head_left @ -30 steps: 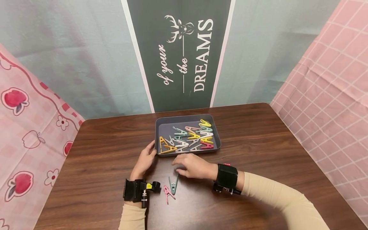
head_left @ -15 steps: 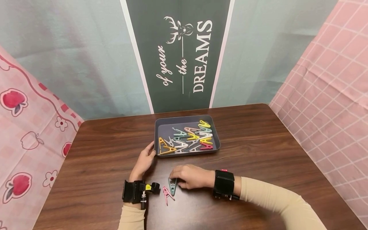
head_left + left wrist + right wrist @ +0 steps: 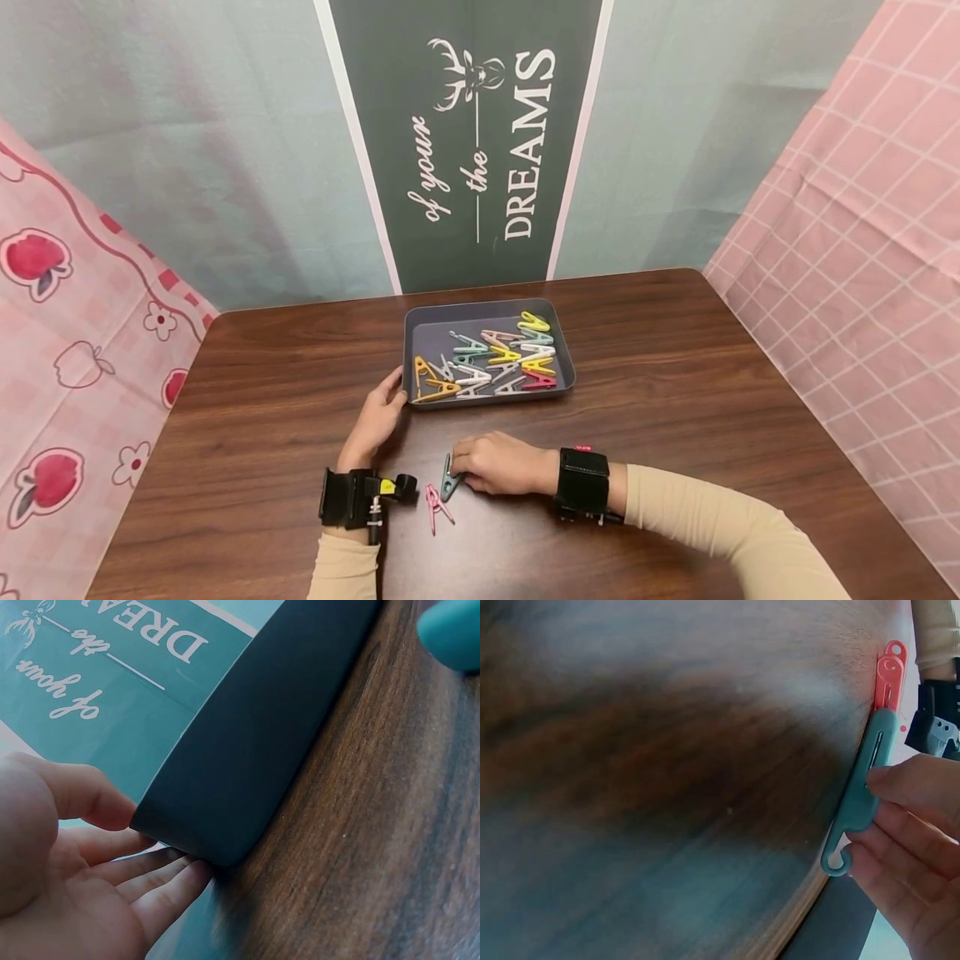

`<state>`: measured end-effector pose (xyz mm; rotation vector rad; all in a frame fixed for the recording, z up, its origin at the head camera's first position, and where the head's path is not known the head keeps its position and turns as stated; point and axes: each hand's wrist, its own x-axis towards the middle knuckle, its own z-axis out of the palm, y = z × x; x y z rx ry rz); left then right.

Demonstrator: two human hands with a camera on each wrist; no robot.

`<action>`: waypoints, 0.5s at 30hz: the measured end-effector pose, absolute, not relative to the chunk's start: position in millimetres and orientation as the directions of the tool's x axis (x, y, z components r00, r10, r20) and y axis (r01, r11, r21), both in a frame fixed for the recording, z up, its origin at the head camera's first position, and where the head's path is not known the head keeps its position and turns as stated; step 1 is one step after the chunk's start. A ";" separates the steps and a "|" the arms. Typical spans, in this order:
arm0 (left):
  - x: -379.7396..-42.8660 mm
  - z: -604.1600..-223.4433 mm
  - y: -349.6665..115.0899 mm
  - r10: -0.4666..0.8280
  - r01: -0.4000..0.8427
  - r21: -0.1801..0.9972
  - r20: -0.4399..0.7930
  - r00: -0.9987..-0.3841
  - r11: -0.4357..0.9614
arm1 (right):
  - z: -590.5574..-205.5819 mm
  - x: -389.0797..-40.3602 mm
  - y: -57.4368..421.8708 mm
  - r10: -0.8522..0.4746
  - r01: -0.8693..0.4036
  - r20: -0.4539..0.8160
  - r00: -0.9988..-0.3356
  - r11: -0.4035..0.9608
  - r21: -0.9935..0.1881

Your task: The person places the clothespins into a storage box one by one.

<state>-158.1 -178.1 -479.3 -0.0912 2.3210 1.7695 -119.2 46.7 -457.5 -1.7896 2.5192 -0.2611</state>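
In the head view my left hand [image 3: 375,423] rests at the near-left corner of a dark grey tray [image 3: 491,312]. The left wrist view shows thumb and fairly straight fingers touching the tray's outer wall [image 3: 232,750] at that corner. My right hand [image 3: 504,463] pinches a teal clothespin [image 3: 448,485] by one side, in front of the tray; thumb and fingertips sit along the clothespin [image 3: 861,784] in the right wrist view, partly covering it. Just nearer lies a pink clothespin [image 3: 437,508] on the table, which appears behind the teal one in the right wrist view.
Inside the tray lie several clothespins, among them orange [image 3: 442,389], yellow [image 3: 534,321], white [image 3: 537,352] and red [image 3: 539,381]. The brown wooden table [image 3: 660,375] carries it all. Printed curtains [image 3: 645,125] hang behind and at both sides.
My right hand has come down from the tray's front edge to the teal clothespin and taken hold of it. That clothespin has turned slightly. The left hand stays at the tray.
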 end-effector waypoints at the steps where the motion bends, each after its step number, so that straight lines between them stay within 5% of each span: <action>1: -158.0 -479.4 -178.4 0.083 -0.183 0.944 -0.212 -0.974 0.273 | -457.4 -119.2 46.8 -0.939 -0.934 0.068 -0.336 0.322 -0.158; 15: -158.4 -481.1 -178.3 0.083 -0.184 0.946 -0.213 -0.974 0.268 | -458.5 -120.5 37.7 -0.957 -0.941 0.029 -0.289 0.278 -0.194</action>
